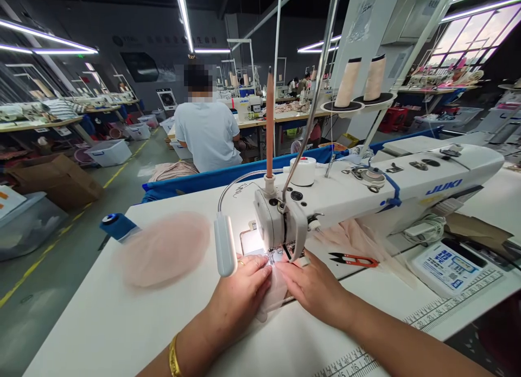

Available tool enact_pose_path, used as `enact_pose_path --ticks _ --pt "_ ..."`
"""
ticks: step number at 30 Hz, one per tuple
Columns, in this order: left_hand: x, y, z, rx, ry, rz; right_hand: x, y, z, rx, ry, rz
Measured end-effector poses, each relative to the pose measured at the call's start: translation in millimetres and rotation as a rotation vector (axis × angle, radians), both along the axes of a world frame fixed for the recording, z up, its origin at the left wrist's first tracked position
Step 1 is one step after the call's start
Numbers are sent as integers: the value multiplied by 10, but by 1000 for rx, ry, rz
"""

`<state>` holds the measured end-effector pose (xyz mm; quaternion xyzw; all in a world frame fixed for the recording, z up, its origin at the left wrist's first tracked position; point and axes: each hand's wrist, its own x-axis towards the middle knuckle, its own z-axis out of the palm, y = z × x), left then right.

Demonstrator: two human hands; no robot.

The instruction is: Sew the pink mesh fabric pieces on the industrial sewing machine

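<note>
Sheer pale fabric [275,291] lies under the presser foot of a white sewing machine [275,219], its near end trailing toward me. My left hand [240,285] rests on the fabric left of the needle, fingers stretched flat, a ring on one of them. To the right of the needle, my right hand [311,285] has its thumb and fingers drawn together at the fabric's edge; its fingertips are partly hidden. A small lamp [224,245] on a bendy neck lights the needle area. Orange thread snips [355,260] lie on the table beyond my right hand.
A round of sheer pink fabric [169,249] and a blue thread cone [118,225] lie on the left. Right of the machine head are more sheer fabric [362,238], a white box [448,266] and printed rulers [456,295]. A person in a light shirt [207,130] sits ahead.
</note>
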<state>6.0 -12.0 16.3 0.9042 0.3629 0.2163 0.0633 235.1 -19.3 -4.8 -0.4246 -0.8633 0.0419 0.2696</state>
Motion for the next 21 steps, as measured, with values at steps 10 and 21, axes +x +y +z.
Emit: enact_pose_path --ticks 10,21 --pt "49 -267 -53 -90 0 61 107 -41 158 -156 -4 264" --pt "120 16 -31 -304 -223 124 -52 -39 106 -264 459 15"
